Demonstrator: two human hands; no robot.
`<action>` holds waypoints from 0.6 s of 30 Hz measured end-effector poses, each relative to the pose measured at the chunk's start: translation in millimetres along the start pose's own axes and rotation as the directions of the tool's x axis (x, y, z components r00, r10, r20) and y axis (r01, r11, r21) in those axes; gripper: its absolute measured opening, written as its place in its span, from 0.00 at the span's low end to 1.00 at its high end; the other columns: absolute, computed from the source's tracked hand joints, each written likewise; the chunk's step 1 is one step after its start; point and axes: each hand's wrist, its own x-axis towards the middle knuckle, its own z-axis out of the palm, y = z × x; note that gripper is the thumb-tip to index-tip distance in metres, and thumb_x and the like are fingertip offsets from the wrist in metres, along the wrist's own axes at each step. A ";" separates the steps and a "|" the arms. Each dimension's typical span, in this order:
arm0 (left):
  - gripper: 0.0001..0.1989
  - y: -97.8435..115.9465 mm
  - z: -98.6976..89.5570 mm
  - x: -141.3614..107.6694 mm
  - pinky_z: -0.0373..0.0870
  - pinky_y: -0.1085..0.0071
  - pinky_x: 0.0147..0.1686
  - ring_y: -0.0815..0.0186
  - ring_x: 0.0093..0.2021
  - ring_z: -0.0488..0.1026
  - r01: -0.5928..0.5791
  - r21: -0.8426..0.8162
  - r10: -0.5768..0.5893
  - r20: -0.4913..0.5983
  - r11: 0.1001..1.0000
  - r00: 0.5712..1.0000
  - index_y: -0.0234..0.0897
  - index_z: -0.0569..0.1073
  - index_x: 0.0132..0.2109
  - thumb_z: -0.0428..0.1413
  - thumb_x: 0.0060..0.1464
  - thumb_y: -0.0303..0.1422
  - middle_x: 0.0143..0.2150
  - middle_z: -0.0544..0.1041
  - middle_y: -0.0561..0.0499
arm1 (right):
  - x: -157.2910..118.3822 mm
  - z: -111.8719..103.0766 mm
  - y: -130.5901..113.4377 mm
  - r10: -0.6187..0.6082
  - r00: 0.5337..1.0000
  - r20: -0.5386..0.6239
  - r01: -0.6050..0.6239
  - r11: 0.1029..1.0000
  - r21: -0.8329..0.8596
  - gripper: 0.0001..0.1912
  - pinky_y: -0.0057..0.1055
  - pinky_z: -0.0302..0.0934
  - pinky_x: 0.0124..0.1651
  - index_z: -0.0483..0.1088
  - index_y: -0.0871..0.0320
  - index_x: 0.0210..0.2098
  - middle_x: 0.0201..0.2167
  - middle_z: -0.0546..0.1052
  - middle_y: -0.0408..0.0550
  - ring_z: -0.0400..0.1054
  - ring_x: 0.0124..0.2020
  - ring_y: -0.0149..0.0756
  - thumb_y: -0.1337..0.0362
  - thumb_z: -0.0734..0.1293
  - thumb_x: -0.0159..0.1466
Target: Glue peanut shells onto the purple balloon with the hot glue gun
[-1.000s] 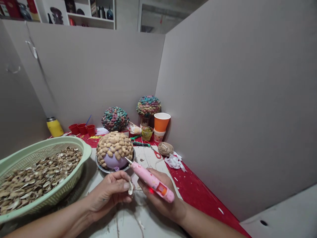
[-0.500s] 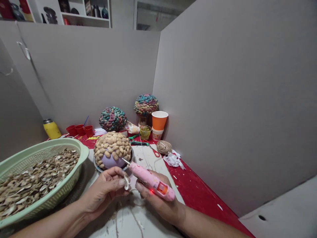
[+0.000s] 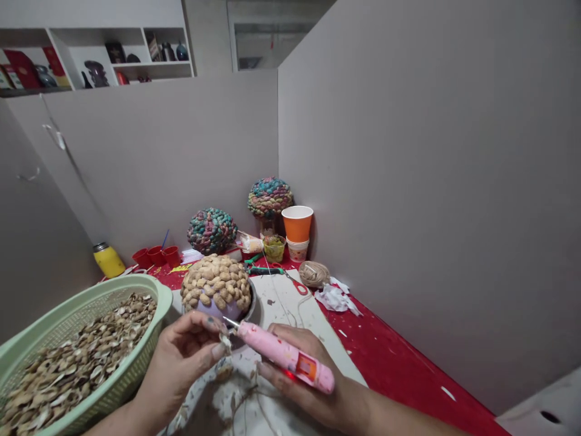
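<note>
Pinches a shell (image 3: 226, 343) in the left hand (image 3: 177, 360) beside the tip (image 3: 232, 323) of the glue gun (image 3: 284, 353) gripped in the right hand (image 3: 314, 402), nearer than the ball (image 3: 215, 280) cradled in a bowl (image 3: 253, 298), presumably against rolling.

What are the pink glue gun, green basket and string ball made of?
Pink glue gun: probably plastic, smooth body; its tip shines like metal. Green basket: likely plastic, softly shiny, with evenly spaced holes. String ball: perhaps jute, dull, tan and wound in strands.
</note>
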 end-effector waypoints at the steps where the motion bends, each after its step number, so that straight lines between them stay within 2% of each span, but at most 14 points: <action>1: 0.13 -1.5 -2.2 -1.4 0.69 0.76 0.35 0.69 0.33 0.71 0.017 0.012 -0.016 -0.007 1.000 1.000 0.36 0.75 0.32 0.71 0.40 0.30 0.32 0.77 0.53 | -0.1 -0.4 0.6 -0.012 1.000 0.008 0.012 1.000 -0.015 0.16 0.27 0.49 0.30 0.55 0.57 0.27 0.25 0.60 0.39 0.55 0.25 0.30 0.60 0.64 0.67; 5: 0.13 -9.3 -10.1 -6.1 0.69 0.77 0.32 0.71 0.30 0.71 0.145 -0.048 -0.147 -0.039 0.988 0.988 0.37 0.75 0.32 0.71 0.39 0.30 0.30 0.77 0.54 | -0.5 -0.9 4.1 -0.049 0.995 0.083 0.051 0.999 -0.015 0.12 0.28 0.52 0.33 0.58 0.57 0.30 0.28 0.64 0.42 0.58 0.28 0.32 0.60 0.63 0.67; 8: 0.13 -14.9 -12.8 -6.5 0.68 0.76 0.32 0.70 0.29 0.71 0.257 -0.158 -0.261 0.001 0.953 0.965 0.38 0.75 0.33 0.71 0.40 0.32 0.29 0.77 0.54 | 0.0 0.5 9.1 -0.074 0.986 0.150 0.074 0.997 0.002 0.12 0.28 0.53 0.33 0.58 0.56 0.30 0.27 0.64 0.43 0.58 0.28 0.33 0.59 0.62 0.68; 12: 0.12 -17.3 -13.2 -2.5 0.68 0.74 0.34 0.69 0.30 0.71 0.352 -0.242 -0.347 0.066 0.904 0.936 0.37 0.76 0.34 0.70 0.42 0.32 0.29 0.78 0.52 | 1.2 2.0 15.2 -0.067 0.979 0.192 0.073 0.997 -0.024 0.17 0.28 0.52 0.29 0.58 0.56 0.27 0.24 0.64 0.42 0.57 0.24 0.31 0.55 0.59 0.70; 16: 0.10 -15.3 -15.0 2.8 0.68 0.74 0.35 0.69 0.30 0.72 0.401 -0.296 -0.394 0.087 0.867 0.915 0.36 0.77 0.35 0.68 0.44 0.31 0.29 0.78 0.52 | 3.4 -0.4 15.0 -0.011 0.982 0.191 0.028 0.996 -0.087 0.26 0.28 0.54 0.28 0.61 0.58 0.27 0.23 0.66 0.45 0.59 0.24 0.32 0.47 0.52 0.73; 18: 0.09 -14.5 -16.8 4.2 0.68 0.74 0.36 0.70 0.30 0.72 0.413 -0.301 -0.409 0.080 0.859 0.909 0.37 0.77 0.36 0.68 0.46 0.30 0.29 0.78 0.52 | 4.6 -1.3 15.1 -0.002 0.977 0.213 0.027 0.993 -0.114 0.27 0.27 0.54 0.28 0.60 0.58 0.27 0.23 0.66 0.45 0.59 0.23 0.31 0.46 0.51 0.74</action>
